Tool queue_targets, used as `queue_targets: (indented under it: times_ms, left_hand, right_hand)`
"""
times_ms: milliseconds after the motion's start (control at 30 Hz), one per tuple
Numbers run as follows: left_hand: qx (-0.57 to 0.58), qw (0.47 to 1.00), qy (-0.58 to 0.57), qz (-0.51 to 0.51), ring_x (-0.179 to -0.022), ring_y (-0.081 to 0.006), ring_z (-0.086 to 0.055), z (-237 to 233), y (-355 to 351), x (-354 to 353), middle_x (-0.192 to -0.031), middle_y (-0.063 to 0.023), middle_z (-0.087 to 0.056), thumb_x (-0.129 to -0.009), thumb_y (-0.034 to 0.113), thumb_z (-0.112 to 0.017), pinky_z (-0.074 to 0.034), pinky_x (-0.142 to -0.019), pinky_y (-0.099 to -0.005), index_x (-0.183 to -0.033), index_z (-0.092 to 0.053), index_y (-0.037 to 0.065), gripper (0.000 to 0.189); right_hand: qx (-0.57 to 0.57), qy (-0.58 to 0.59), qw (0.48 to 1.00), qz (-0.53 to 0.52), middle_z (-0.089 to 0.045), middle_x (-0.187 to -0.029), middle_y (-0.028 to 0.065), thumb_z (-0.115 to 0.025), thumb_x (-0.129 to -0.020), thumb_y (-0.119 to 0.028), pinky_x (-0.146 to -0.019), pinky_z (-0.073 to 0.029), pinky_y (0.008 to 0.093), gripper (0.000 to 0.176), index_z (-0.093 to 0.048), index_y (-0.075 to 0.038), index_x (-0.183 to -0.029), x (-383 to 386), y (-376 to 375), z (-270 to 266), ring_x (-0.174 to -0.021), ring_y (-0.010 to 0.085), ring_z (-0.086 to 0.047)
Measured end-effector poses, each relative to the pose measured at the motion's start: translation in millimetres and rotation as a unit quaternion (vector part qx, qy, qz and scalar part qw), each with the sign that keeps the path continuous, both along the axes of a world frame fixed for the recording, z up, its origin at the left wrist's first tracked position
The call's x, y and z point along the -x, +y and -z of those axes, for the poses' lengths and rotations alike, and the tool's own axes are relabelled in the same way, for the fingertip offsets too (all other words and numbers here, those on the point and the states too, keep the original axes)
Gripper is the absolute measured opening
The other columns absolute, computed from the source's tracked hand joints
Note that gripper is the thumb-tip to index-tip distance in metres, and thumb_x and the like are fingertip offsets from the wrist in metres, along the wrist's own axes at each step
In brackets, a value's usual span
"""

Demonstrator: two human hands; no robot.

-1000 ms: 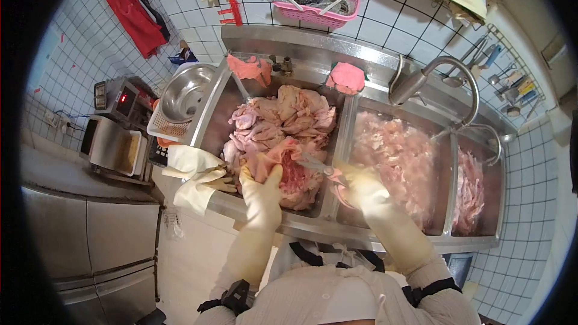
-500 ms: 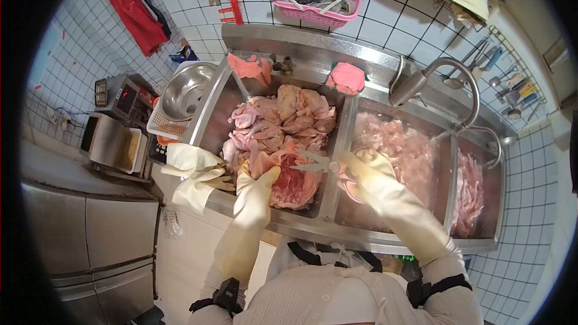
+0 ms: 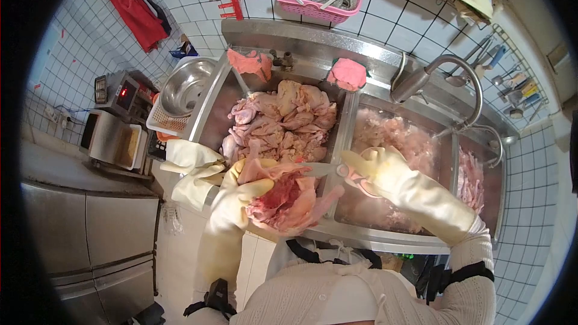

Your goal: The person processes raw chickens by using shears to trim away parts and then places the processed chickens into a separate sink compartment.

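My left hand, in a cream rubber glove, grips a raw, cut-open poultry carcass at the front edge of the left basin. Its red inside faces up, and a leg sticks out to the right. Gloved alike, my right hand is closed round the handles of scissors. The blades point left and lie close together at the carcass's upper edge; their tips are hard to make out. Behind the carcass, a pile of raw poultry fills the left basin.
Pale meat pieces lie in the middle basin, more in the right one. A faucet arches over them. Pink cloths rest on the back ledge. Spare gloves hang over the left rim, near a steel bowl.
The carcass has come nearer to me and left, out over the basin's front edge, turning so a leg shows. The scissor blades, spread before, are now closer together.
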State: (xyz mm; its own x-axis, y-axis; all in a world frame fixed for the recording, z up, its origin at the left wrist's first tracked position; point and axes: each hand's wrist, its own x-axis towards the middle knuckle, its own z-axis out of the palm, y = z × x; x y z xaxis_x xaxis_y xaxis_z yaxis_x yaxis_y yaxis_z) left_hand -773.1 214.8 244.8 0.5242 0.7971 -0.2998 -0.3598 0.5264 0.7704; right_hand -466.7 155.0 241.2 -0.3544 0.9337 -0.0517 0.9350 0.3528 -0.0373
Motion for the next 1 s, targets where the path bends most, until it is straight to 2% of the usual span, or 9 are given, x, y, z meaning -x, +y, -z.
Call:
queue_targets:
  times_ms: [67, 100, 133, 167, 233, 333, 433, 700, 1000]
  left_hand:
    - [-0.009, 1.000, -0.011, 0.018, -0.084, -0.0152, -0.066, -2, 2, 8, -0.096, -0.0068, -0.070, -0.080, -0.004, -0.066, -0.053, -0.079, -0.0282, -0.109, -0.066, -0.002, 0.029]
    - [-0.259, 0.956, 0.134, 0.044, -0.084, -0.0155, -0.066, 1, 4, 15, -0.096, -0.0071, -0.070, -0.080, -0.002, -0.067, -0.053, -0.079, -0.0286, -0.110, -0.066, -0.002, 0.030]
    - [-0.486, 0.829, 0.266, 0.069, -0.084, -0.0158, -0.067, 0, 5, 16, -0.096, -0.0074, -0.070, -0.080, 0.001, -0.067, -0.053, -0.079, -0.0291, -0.111, -0.066, -0.003, 0.032]
    - [-0.486, 0.829, 0.266, 0.069, -0.084, -0.0158, -0.067, -2, 3, 13, -0.096, -0.0074, -0.070, -0.080, 0.001, -0.067, -0.053, -0.079, -0.0291, -0.111, -0.066, -0.003, 0.032]
    - [-0.061, 0.997, 0.003, 0.047, -0.085, -0.0152, -0.066, -17, -2, -1, -0.097, -0.0081, -0.069, -0.079, 0.005, -0.070, -0.052, -0.079, -0.0296, -0.111, -0.066, -0.002, 0.034]
    - [-0.127, 0.987, 0.087, 0.046, -0.086, -0.0144, -0.065, 14, -1, 6, -0.097, -0.0081, -0.069, -0.079, 0.010, -0.072, -0.051, -0.080, -0.0291, -0.110, -0.066, -0.002, 0.033]
    - [-0.089, 0.990, 0.019, 0.109, -0.085, -0.0131, -0.063, 17, 9, 8, -0.095, -0.0061, -0.067, -0.082, 0.014, -0.072, -0.050, -0.080, -0.0282, -0.109, -0.066, -0.001, 0.032]
    - [-0.092, 0.978, 0.185, -0.023, -0.085, -0.0084, -0.061, -28, -10, -3, -0.095, -0.0016, -0.067, -0.080, 0.000, -0.073, -0.050, -0.079, -0.0257, -0.105, -0.064, 0.001, 0.027]
    - [-0.052, 0.996, 0.078, -0.011, -0.086, -0.0125, -0.063, -19, -9, 18, -0.096, -0.0026, -0.067, -0.073, -0.002, -0.078, -0.051, -0.081, -0.0285, -0.118, -0.062, -0.001, 0.048]
  right_hand:
    - [-0.097, 0.019, 0.995, -0.019, -0.059, -0.060, 0.0077, -0.058, -0.091, -0.034, -0.050, -0.053, 0.0417, 0.024, -0.063, -0.016, -0.107, -7, -7, 5, -0.057, 0.0269, -0.064]
    - [-0.096, 0.020, 0.995, -0.019, -0.059, -0.060, 0.0077, -0.058, -0.091, -0.034, -0.050, -0.053, 0.0417, 0.024, -0.063, -0.016, -0.107, -7, -7, 6, -0.057, 0.0269, -0.064]
    - [-0.123, 0.065, 0.990, -0.027, -0.057, -0.058, 0.0071, -0.058, -0.091, -0.034, -0.048, -0.052, 0.0410, 0.022, -0.063, -0.017, -0.105, -7, -7, 6, -0.054, 0.0276, -0.062]
    - [-0.151, 0.110, 0.982, -0.035, -0.056, -0.056, 0.0066, -0.058, -0.091, -0.034, -0.046, -0.050, 0.0403, 0.021, -0.063, -0.017, -0.102, -8, -6, 5, -0.051, 0.0282, -0.061]
    - [-0.088, 0.182, 0.978, -0.050, -0.056, -0.056, 0.0072, -0.058, -0.092, -0.033, -0.045, -0.049, 0.0409, 0.018, -0.062, -0.017, -0.099, 3, 3, -23, -0.049, 0.0293, -0.059]
    - [-0.103, 0.264, 0.955, -0.087, -0.054, -0.055, 0.0092, -0.058, -0.094, -0.033, -0.043, -0.047, 0.0433, 0.017, -0.059, -0.016, -0.089, 13, 4, -18, -0.049, 0.0329, -0.058]
    - [-0.042, 0.156, 0.986, -0.042, -0.057, -0.058, 0.0094, -0.063, -0.090, -0.031, -0.046, -0.048, 0.0426, 0.017, -0.058, -0.014, -0.090, 13, 2, -25, -0.053, 0.0307, -0.060]
    - [-0.082, 0.243, 0.961, -0.102, -0.063, -0.076, 0.0098, -0.080, -0.068, -0.033, -0.064, -0.051, 0.0432, 0.060, -0.060, -0.005, -0.117, 9, 6, -15, -0.069, 0.0317, -0.062]
    - [-0.037, 0.121, 0.988, -0.089, -0.057, -0.065, 0.0058, -0.072, -0.078, -0.034, -0.054, -0.050, 0.0421, 0.036, -0.057, -0.011, -0.101, 6, 11, -18, -0.061, 0.0296, -0.061]
